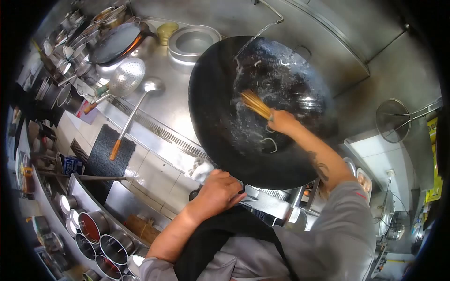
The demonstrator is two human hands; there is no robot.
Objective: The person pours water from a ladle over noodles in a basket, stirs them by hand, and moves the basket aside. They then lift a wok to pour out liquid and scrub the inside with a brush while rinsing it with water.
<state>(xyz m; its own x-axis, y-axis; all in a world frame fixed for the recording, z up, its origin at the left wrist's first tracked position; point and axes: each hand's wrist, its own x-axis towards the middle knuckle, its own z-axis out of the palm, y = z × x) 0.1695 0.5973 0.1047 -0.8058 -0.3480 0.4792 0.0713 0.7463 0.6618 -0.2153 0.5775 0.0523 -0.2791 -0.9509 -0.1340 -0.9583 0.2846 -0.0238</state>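
A large black wok (213, 145) fills the middle of the view, with water and suds in it. My right hand (282, 122) is closed round the handle end of a bamboo wok brush (253, 104), its bristles down in the wet bowl. Water (259, 34) runs from a thin bent tap (276, 14) into the far side of the wok. At the near rim, my left hand (218, 193) is closed; what its fingers hold is hidden. A crumpled white cloth (200, 169) lies just beyond those fingers, by the wok's edge.
Left of the wok, a ladle (152, 85) and a perforated skimmer (127, 77) rest on the steel counter (176, 100). Behind them stands a metal basin (194, 41). Several seasoning pots (92, 227) stand at lower left. A wire strainer (393, 120) hangs at right.
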